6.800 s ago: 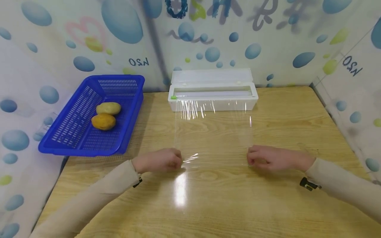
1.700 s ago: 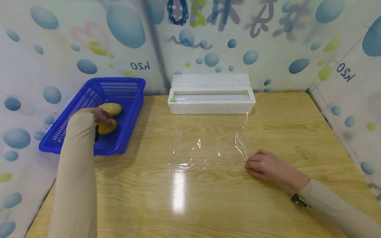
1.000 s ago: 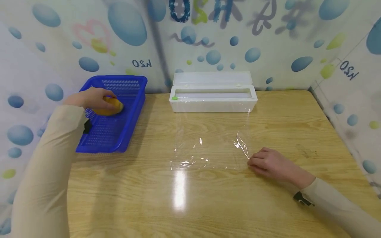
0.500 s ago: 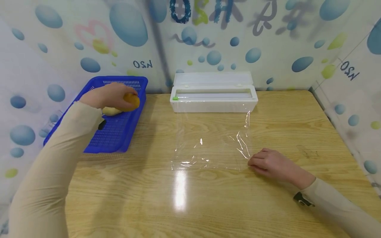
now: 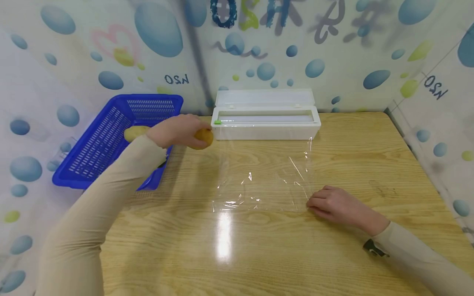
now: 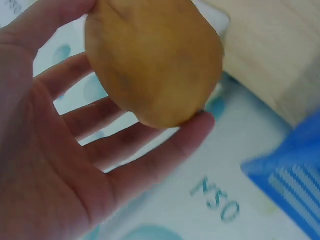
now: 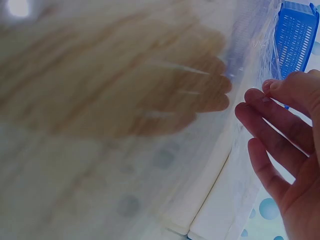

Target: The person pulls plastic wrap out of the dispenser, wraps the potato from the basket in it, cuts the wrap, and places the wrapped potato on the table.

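Observation:
My left hand (image 5: 181,130) grips a yellow-orange mango (image 5: 203,139) in the air, between the basket and the white box. In the left wrist view the mango (image 6: 155,60) sits between thumb and fingers, its smooth skin facing the camera. A clear sheet of cling film (image 5: 264,176) stretches from the white dispenser box (image 5: 264,132) toward the front of the table, wrinkled and shiny along its near edge. At the film's near right corner my right hand (image 5: 335,207) pinches it; the right wrist view shows thumb and index fingertips (image 7: 270,85) together at the film.
A blue slotted basket (image 5: 98,135) stands at the left, with a pale yellow oval fruit or potato (image 5: 135,132) inside. The dispenser's lid (image 5: 264,98) is raised against the patterned wall (image 5: 333,41). A green slider (image 5: 217,122) sits at its left end.
Both hands held the film earlier; then the left hand let go, took the mango from the basket and carried it right, past the basket's rim. The right hand has stayed at the film's corner.

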A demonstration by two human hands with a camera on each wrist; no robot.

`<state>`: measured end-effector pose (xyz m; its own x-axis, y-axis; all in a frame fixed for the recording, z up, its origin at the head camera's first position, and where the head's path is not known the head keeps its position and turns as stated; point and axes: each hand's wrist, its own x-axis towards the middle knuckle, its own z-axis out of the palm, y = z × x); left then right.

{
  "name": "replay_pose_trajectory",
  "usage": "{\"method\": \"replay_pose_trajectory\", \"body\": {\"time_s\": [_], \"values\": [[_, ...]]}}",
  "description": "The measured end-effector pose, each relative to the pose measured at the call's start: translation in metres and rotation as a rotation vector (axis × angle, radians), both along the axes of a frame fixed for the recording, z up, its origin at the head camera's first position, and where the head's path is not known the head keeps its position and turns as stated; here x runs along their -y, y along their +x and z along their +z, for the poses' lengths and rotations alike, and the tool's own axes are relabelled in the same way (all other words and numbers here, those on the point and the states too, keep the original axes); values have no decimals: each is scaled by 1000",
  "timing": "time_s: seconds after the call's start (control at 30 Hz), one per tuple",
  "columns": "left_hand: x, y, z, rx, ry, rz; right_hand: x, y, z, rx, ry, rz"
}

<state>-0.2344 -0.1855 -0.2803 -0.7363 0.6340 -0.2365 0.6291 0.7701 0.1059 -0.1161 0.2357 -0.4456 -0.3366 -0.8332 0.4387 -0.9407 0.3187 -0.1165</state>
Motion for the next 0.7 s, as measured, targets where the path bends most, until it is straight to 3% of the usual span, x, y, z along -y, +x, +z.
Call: {"method": "replay_pose_trajectory", "body": {"time_s": [0.17,0.3,0.5,0.7], "values": [[-23,-2,-19,7,35,-138,-2,-1,0,2,4,-2],[-44,0,-31,45,33,-187,-2,-1,0,6,8,-3],[-72,2,-49,12,40,-290,-4,0,0,12,11,-11],[-95,-1,-67,57,35,-319,-4,0,-1,4,11,-8]]}}
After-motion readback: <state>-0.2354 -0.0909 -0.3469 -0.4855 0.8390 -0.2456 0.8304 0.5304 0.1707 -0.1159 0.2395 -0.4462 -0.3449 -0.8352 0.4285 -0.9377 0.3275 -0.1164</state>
